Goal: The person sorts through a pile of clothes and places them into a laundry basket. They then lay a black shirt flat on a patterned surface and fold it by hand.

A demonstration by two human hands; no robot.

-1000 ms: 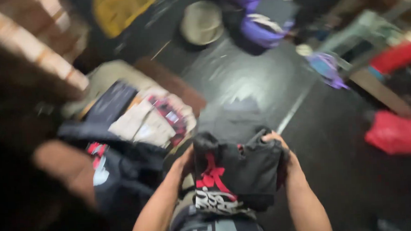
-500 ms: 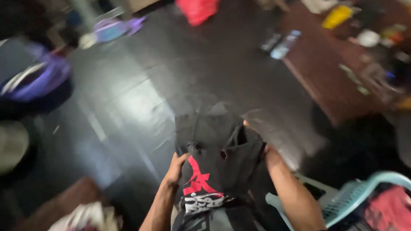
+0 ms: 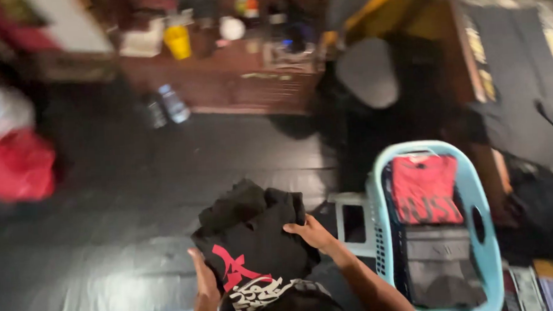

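I hold a folded black garment [image 3: 255,238] with a red and white print in front of my body. My left hand [image 3: 204,276] grips its lower left edge, and my right hand [image 3: 311,231] presses on its right side. A light blue laundry basket [image 3: 381,232] stands just to the right of my right arm. Inside it lie a folded red shirt [image 3: 425,189] and a grey folded piece [image 3: 438,254].
Dark glossy floor [image 3: 133,194] spreads to the left. A low wooden table [image 3: 248,87] at the back carries a yellow cup [image 3: 178,42] and small items. Plastic bottles [image 3: 165,107] lie on the floor by it. A red bag [image 3: 12,166] sits far left. A grey round seat [image 3: 368,72] stands behind the basket.
My view has swung round to the right: the basket now shows fully beside me and the table is straight ahead. Both hands still hold the black garment.
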